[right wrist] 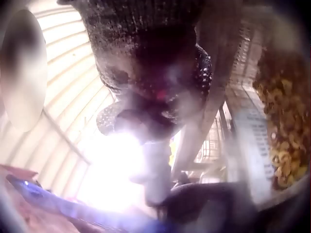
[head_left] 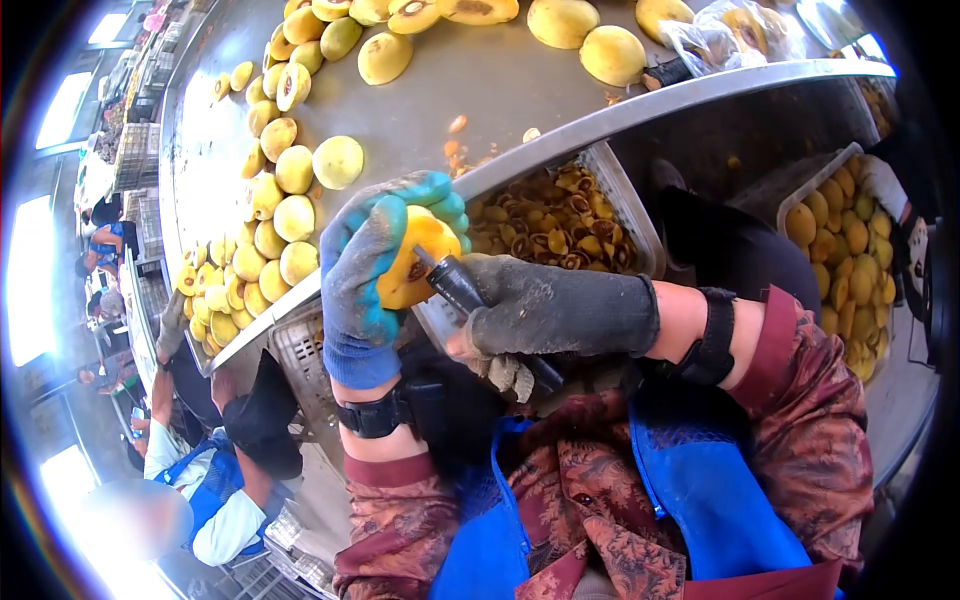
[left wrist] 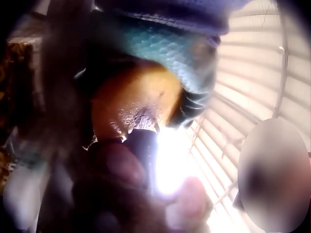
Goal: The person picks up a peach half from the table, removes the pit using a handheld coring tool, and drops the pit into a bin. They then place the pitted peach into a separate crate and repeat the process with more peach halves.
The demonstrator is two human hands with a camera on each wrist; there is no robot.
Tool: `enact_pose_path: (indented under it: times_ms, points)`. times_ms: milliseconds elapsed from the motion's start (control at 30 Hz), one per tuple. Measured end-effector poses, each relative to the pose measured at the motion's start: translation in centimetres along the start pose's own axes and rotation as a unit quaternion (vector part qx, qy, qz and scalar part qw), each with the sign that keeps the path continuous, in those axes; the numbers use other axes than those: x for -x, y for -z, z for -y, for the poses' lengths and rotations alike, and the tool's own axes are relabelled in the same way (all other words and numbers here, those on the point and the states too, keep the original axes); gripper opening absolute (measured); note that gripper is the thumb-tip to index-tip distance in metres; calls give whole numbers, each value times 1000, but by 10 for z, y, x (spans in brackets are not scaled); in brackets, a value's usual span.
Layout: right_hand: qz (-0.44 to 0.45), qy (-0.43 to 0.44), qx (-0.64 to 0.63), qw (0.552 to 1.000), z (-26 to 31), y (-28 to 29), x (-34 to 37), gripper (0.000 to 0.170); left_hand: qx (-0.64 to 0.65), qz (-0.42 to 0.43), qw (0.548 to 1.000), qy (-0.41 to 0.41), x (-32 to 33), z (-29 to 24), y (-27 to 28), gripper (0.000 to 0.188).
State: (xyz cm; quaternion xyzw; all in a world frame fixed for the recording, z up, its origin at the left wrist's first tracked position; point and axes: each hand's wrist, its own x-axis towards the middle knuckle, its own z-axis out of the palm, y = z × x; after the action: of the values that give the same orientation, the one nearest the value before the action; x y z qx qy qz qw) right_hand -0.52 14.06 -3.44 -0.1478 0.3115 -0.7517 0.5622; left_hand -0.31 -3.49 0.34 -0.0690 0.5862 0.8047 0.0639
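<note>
In a blue and teal glove, the left hand (head_left: 365, 275) grips a halved yellow fruit (head_left: 418, 262), cut face turned toward the right hand. The right hand (head_left: 560, 308), in a dark grey glove, holds a black-handled tool (head_left: 457, 285) whose tip touches the brown centre of the fruit. Close up in the left wrist view, the tool (left wrist: 142, 145) meets the dark hollow of the fruit (left wrist: 146, 90) under the teal glove fingers (left wrist: 170, 53). The right wrist view shows the dark glove (right wrist: 150, 63) curled round the tool, its tip hidden by glare and the hand.
Many yellow fruits (head_left: 294, 170) lie along the metal table (head_left: 430, 105). Below its raised edge stands a crate (head_left: 628, 195) of cut scraps (head_left: 560, 215). At right is a crate of whole fruits (head_left: 845, 250), at top right a plastic bag (head_left: 730, 40). Another person (head_left: 215, 490) sits at lower left.
</note>
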Motion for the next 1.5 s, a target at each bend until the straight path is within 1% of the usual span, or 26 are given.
enact_pose_path:
  times_ms: [33,100,133,200,300,400,433,467,533,600,633,667,733,767,800,867,900,1000,1100,1167,1267,1300,1367,1433,1500]
  points:
    - [-14,21,7,1000,-2,0,0,13,-5,5,1000,20,-2,-1,0,36]
    - [-44,65,23,997,-1,-2,0,14,2,5,1000,10,-4,2,0,36]
    - [-74,51,83,993,2,-4,0,14,5,5,1000,4,-5,3,0,36]
    - [-136,22,201,970,12,-9,3,15,4,2,1000,-1,-6,4,-3,36]
    - [-151,21,227,962,16,-12,5,16,-18,6,1000,0,-5,3,-5,37]
    - [-74,-2,104,992,13,-5,3,17,-21,12,1000,3,-7,3,-2,40]
    - [-88,25,111,990,14,-5,4,16,-16,14,1000,2,-8,3,-1,41]
    - [-100,53,119,986,16,-6,4,15,-13,-2,999,-48,-8,7,-5,47]
    - [-109,53,130,984,22,-6,4,13,-8,-34,989,-147,-5,15,-16,58]
    - [-103,-6,131,986,27,-7,6,11,-64,-5,992,-112,-2,13,-12,59]
    - [-112,20,160,981,25,-7,6,11,-92,7,991,-94,0,12,-8,60]
    - [-120,46,189,974,20,-7,7,11,-78,18,995,-51,1,9,-5,58]
    - [-113,42,180,976,17,-9,10,12,-96,43,994,-28,1,4,-2,54]
    - [-98,11,143,985,18,-11,13,13,-104,56,993,-17,1,2,-2,53]
    - [-82,-21,106,991,18,-12,16,14,-114,73,991,11,0,1,-1,51]
    - [-48,-59,56,996,10,-8,18,16,-130,104,984,62,-1,-2,0,48]
    - [-32,-76,30,996,9,-8,19,17,-126,109,984,65,0,-4,-1,47]
    - [-54,-120,-14,991,19,-16,24,17,-104,126,985,63,2,-8,-3,45]
    - [-31,-143,-64,987,22,-14,30,19,-57,154,985,54,4,-8,-2,44]
    - [-33,-137,-54,989,22,-15,33,19,-15,180,982,59,5,-6,1,42]
    - [-36,-150,-70,985,27,-20,36,20,48,164,984,53,10,-8,-7,42]
    - [-38,-158,-80,984,29,-21,37,20,47,142,988,36,12,-7,-11,47]
    - [-19,-139,-151,978,32,-24,37,20,45,101,994,-2,14,-5,-19,57]
    - [15,-132,-210,969,40,-26,39,19,41,70,996,-37,11,-4,-24,60]
    - [-43,-154,-61,985,51,-28,33,20,38,30,997,-68,8,1,-27,63]
